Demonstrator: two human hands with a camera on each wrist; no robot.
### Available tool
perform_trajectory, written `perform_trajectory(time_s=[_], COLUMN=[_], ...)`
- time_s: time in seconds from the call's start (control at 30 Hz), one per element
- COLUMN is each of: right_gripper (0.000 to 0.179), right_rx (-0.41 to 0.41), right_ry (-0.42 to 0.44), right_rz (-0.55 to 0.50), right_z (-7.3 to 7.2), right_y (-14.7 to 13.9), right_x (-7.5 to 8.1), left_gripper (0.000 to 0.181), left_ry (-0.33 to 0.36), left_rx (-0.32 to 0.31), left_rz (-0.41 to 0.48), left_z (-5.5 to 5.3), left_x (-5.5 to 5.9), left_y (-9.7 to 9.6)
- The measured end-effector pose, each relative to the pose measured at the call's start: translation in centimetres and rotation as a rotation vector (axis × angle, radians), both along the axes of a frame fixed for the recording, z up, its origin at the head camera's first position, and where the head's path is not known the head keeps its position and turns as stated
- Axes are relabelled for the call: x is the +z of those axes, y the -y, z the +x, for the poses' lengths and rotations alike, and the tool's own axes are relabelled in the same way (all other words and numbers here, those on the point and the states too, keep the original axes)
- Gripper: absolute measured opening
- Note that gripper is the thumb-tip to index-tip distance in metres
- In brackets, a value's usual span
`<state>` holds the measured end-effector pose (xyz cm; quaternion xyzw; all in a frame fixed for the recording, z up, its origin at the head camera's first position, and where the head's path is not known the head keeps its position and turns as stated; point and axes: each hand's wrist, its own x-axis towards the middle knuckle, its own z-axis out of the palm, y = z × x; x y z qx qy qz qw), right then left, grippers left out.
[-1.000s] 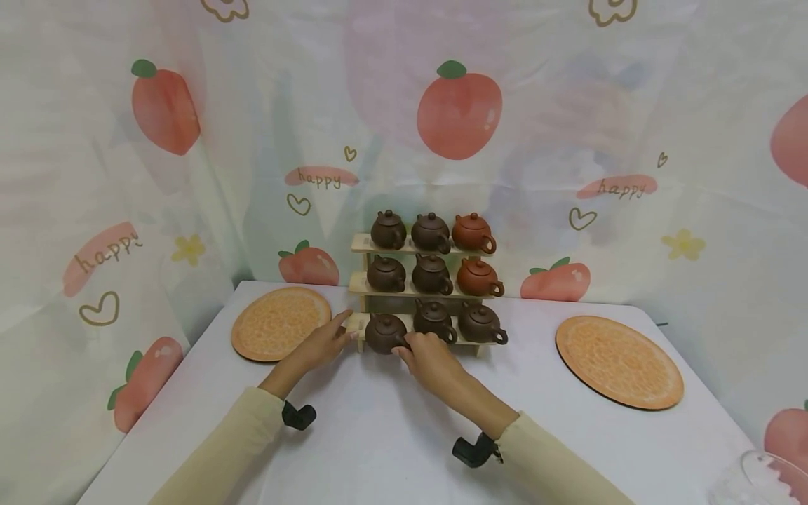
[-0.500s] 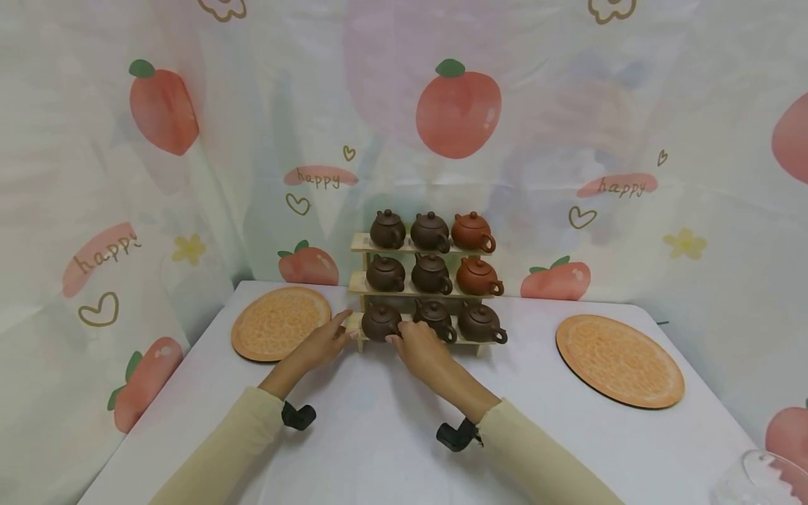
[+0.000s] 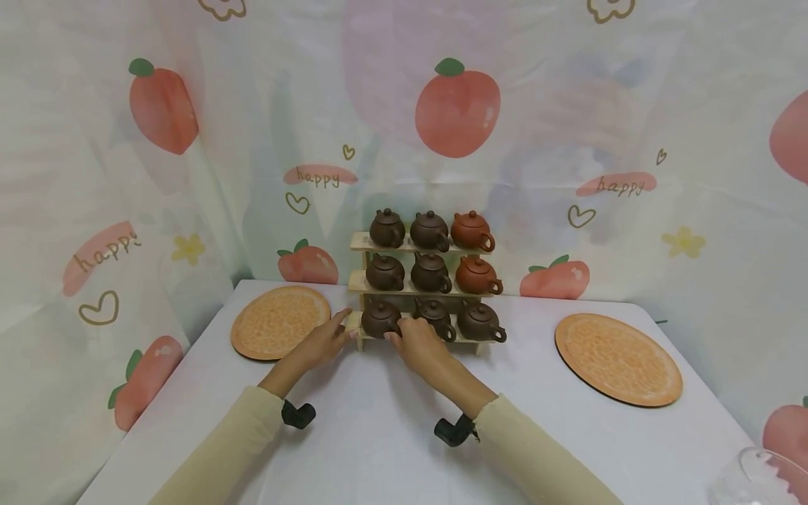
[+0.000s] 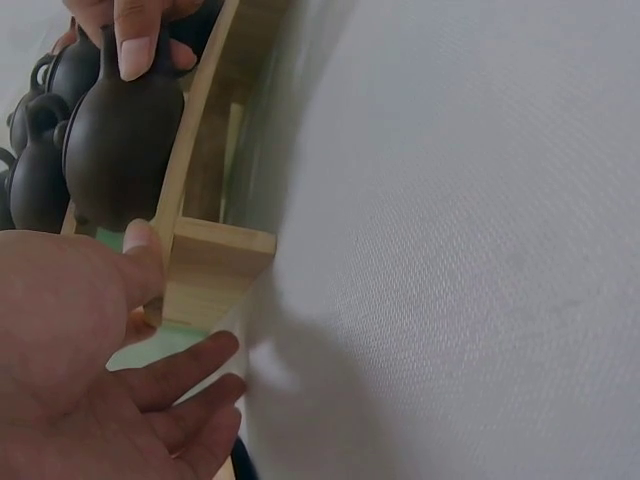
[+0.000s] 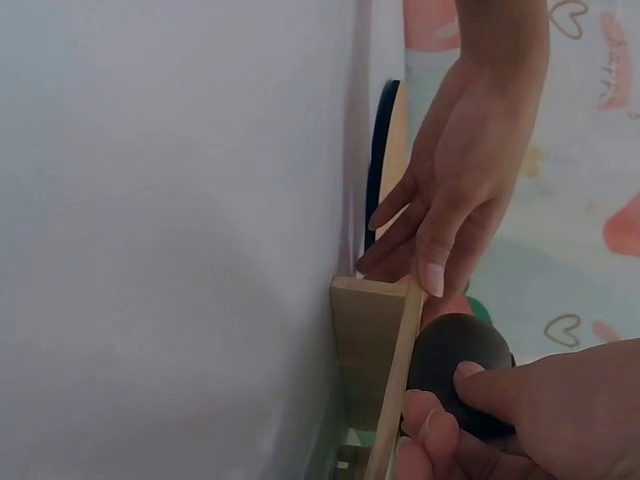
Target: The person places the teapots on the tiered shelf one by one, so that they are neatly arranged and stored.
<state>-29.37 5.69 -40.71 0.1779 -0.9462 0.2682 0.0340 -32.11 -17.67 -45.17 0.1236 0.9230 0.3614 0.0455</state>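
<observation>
A three-tiered wooden display stand (image 3: 358, 283) carries small teapots in rows. On its lowest tier, at the left end, sits a dark brown teapot (image 3: 379, 319). My right hand (image 3: 421, 345) pinches that teapot's handle; in the right wrist view the thumb lies against the dark body (image 5: 455, 345). My left hand (image 3: 320, 344) holds the left end of the lowest board, thumb and index finger on either side of the wood (image 4: 222, 240), other fingers extended. Right of the held pot are two more dark teapots, one of them a dark brown teapot (image 3: 480, 321), partly behind my right hand.
Dark teapots and two reddish-brown ones, including a reddish teapot (image 3: 477, 275), fill the upper tiers. Round orange-patterned mats lie left (image 3: 280, 322) and right (image 3: 618, 359) on the white table (image 3: 353, 435). A clear glass vessel (image 3: 754, 477) stands at the near right corner. Printed cloth (image 3: 536, 119) hangs behind.
My right hand has moved the dark teapot up and back from in front of the lowest tier onto its left end, still gripping the handle. My left hand has stayed at the stand's end.
</observation>
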Motion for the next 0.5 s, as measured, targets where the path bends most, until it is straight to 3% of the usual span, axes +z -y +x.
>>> perform_trajectory(time_s=[0.13, 0.27, 0.37, 0.5], right_gripper=[0.031, 0.034, 0.03, 0.029], right_rx=[-0.016, 0.027, 0.057, 0.033], right_ry=[0.018, 0.024, 0.039, 0.075], right_rz=[0.007, 0.043, 0.078, 0.145], right_z=[0.1, 1.0, 1.9, 3.2], right_y=[-0.2, -1.0, -2.3, -5.2], right_x=[-0.1, -0.3, -0.7, -1.7], left_gripper=[0.061, 0.061, 0.062, 0.069], left_ry=[0.003, 0.013, 0.006, 0.011], left_rx=[0.003, 0.016, 0.012, 0.029], left_rz=[-0.006, -0.008, -0.007, 0.004], left_z=[0.1, 0.1, -0.1, 0.0], left_x=[0.1, 0.1, -0.1, -0.5], left_y=[0.0, 0.3, 0.6, 1.3])
